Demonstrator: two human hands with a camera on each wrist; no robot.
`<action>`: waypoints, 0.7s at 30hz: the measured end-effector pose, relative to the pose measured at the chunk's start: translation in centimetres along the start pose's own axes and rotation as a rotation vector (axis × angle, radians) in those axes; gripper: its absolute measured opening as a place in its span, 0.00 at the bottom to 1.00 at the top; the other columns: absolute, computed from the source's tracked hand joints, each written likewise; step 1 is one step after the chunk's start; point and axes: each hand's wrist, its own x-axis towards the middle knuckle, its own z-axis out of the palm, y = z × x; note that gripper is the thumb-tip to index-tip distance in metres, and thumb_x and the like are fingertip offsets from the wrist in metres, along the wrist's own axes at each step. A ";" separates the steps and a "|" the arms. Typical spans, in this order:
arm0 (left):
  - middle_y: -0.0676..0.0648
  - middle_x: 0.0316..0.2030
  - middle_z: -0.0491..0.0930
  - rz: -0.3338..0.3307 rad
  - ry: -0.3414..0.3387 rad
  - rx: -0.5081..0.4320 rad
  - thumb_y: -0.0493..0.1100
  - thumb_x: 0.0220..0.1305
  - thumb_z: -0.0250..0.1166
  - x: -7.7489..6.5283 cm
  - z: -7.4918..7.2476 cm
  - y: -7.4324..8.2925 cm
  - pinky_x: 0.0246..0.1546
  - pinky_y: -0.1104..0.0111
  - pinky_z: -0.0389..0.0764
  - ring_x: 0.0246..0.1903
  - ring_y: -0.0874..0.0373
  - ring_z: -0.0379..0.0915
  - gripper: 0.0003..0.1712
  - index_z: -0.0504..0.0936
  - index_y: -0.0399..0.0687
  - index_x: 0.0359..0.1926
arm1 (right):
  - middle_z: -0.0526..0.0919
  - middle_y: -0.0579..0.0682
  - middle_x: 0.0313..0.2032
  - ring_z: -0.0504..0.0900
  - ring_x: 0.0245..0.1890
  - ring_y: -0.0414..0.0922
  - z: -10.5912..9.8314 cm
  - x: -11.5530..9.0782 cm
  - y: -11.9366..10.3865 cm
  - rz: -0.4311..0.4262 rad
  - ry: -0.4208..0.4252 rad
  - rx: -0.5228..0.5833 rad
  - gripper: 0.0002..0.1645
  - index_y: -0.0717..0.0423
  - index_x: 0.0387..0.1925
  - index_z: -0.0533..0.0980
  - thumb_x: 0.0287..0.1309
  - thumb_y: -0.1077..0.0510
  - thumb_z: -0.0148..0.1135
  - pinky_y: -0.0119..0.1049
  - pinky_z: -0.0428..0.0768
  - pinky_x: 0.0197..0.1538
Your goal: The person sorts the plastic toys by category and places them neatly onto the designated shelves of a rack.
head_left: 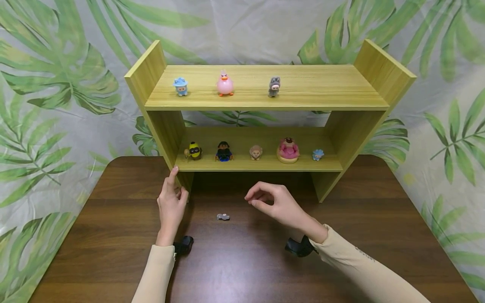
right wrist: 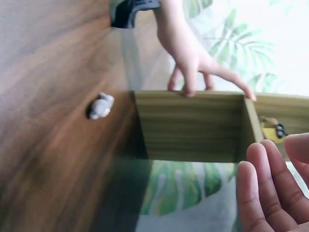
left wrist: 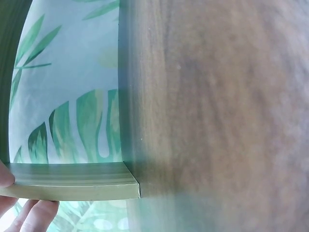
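My left hand [head_left: 172,206] holds the front edge of the left side panel of a wooden two-tier shelf [head_left: 267,108]. In the left wrist view, the thumb lies on one face of that panel and other fingers [left wrist: 41,215] on the opposite face. A small grey figurine [head_left: 223,216] lies on the brown table between my hands. My right hand [head_left: 278,204] hovers in front of the shelf's lower opening, its fingers loosely bent, with a gap between thumb and fingertips and nothing held. The right wrist view shows the figurine [right wrist: 101,106] blurred, away from the fingers.
A blue-hatted figurine [head_left: 181,87], a pink bird [head_left: 225,85] and a grey figurine [head_left: 274,87] stand on the top board. The lower board bears a yellow figure [head_left: 195,151], a dark one [head_left: 224,152], a beige one [head_left: 256,152], a pink bear [head_left: 288,150] and a small blue one [head_left: 318,155].
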 end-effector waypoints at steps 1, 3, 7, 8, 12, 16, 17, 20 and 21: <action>0.41 0.33 0.69 0.002 0.002 0.000 0.23 0.54 0.56 0.0 0.0 0.0 0.20 0.58 0.75 0.21 0.55 0.62 0.46 0.58 0.64 0.69 | 0.82 0.46 0.38 0.81 0.37 0.45 0.2 -0.1 0.2 0.005 -0.001 0.000 0.06 0.57 0.39 0.79 0.61 0.67 0.60 0.36 0.82 0.42; 0.41 0.33 0.69 0.004 0.003 0.000 0.23 0.54 0.56 0.0 0.0 0.0 0.20 0.58 0.75 0.21 0.55 0.62 0.46 0.58 0.64 0.69 | 0.82 0.48 0.37 0.81 0.37 0.44 0.6 -0.2 0.6 0.014 -0.003 0.002 0.06 0.58 0.38 0.79 0.60 0.67 0.60 0.37 0.82 0.41; 0.41 0.33 0.69 0.006 0.004 -0.001 0.23 0.55 0.56 0.0 0.0 0.1 0.20 0.58 0.76 0.21 0.55 0.62 0.45 0.59 0.64 0.68 | 0.82 0.50 0.37 0.81 0.37 0.43 1.4 -0.5 1.3 0.036 -0.007 0.005 0.06 0.58 0.38 0.79 0.59 0.68 0.61 0.36 0.82 0.40; 0.41 0.33 0.69 0.005 0.004 -0.001 0.24 0.55 0.56 0.0 0.0 0.1 0.21 0.58 0.76 0.22 0.55 0.62 0.45 0.59 0.64 0.68 | 0.82 0.51 0.37 0.81 0.37 0.43 1.6 -0.5 1.5 0.041 -0.010 0.004 0.06 0.58 0.38 0.79 0.59 0.68 0.61 0.36 0.82 0.40; 0.41 0.33 0.69 0.003 0.005 -0.002 0.24 0.55 0.56 0.0 0.0 0.2 0.21 0.57 0.77 0.22 0.54 0.64 0.45 0.59 0.64 0.68 | 0.82 0.51 0.38 0.81 0.37 0.43 2.5 -0.7 2.1 0.076 -0.023 0.001 0.07 0.58 0.38 0.79 0.58 0.68 0.61 0.36 0.81 0.41; 0.41 0.33 0.70 0.005 0.007 0.000 0.24 0.55 0.56 0.1 -0.1 0.3 0.21 0.57 0.77 0.22 0.54 0.64 0.45 0.59 0.65 0.68 | 0.82 0.55 0.39 0.81 0.38 0.44 3.4 -0.9 2.9 0.105 -0.029 0.007 0.07 0.60 0.39 0.78 0.59 0.68 0.60 0.36 0.81 0.42; 0.41 0.33 0.70 0.007 0.008 0.001 0.24 0.55 0.56 0.1 -0.1 0.3 0.21 0.57 0.76 0.22 0.54 0.64 0.45 0.59 0.65 0.68 | 0.82 0.55 0.39 0.81 0.38 0.44 3.6 -0.9 3.0 0.112 -0.028 0.008 0.07 0.60 0.39 0.78 0.59 0.68 0.60 0.36 0.81 0.41; 0.41 0.33 0.69 0.012 0.015 0.003 0.23 0.54 0.57 0.0 -0.1 0.3 0.20 0.58 0.75 0.21 0.54 0.64 0.46 0.58 0.64 0.68 | 0.82 0.58 0.40 0.81 0.38 0.45 4.3 -0.8 3.5 0.137 -0.032 0.009 0.07 0.62 0.40 0.78 0.58 0.69 0.60 0.36 0.81 0.40; 0.41 0.33 0.69 0.013 0.016 0.003 0.23 0.54 0.56 0.0 -0.1 0.3 0.20 0.58 0.75 0.21 0.54 0.64 0.46 0.58 0.64 0.68 | 0.82 0.58 0.40 0.81 0.38 0.45 4.4 -0.8 3.7 0.149 -0.034 0.008 0.08 0.63 0.40 0.78 0.58 0.69 0.60 0.36 0.81 0.40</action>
